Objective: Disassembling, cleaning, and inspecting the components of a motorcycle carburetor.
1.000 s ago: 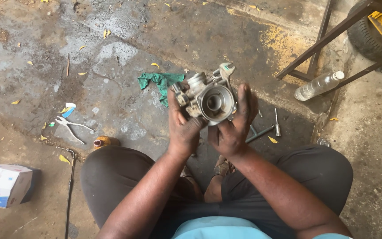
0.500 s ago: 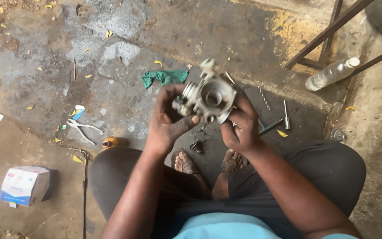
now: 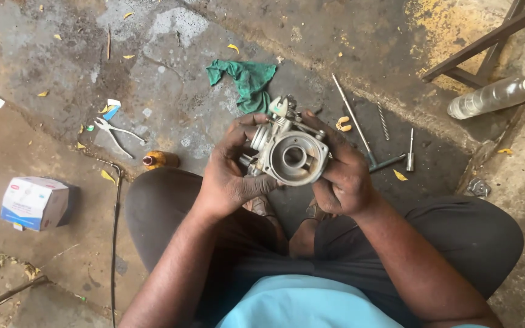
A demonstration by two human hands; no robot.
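Both hands clasp the grey metal carburettor body (image 3: 290, 155), left hand (image 3: 232, 176) at its nine o'clock, right hand (image 3: 343, 176) at three, each grip closed around it, over the lap. Since half a second ago it sits lower, bore tilted upward. A green rag (image 3: 244, 79) lies on the floor at twelve, a clear bottle (image 3: 493, 96) at two, a small box (image 3: 34, 202) at nine; their contents cannot be told.

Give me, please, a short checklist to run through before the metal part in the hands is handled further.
1. Both hands on the metal part: ok, left hand and right hand grip its sides.
2. Round opening faces up: ok.
3. Opening free of dirt: cannot tell.
4. Pliers within sight: ok, on the ground to the left.
5. Green rag nearby: ok, just beyond the part.
6. Spring and long rod lying apart: ok.
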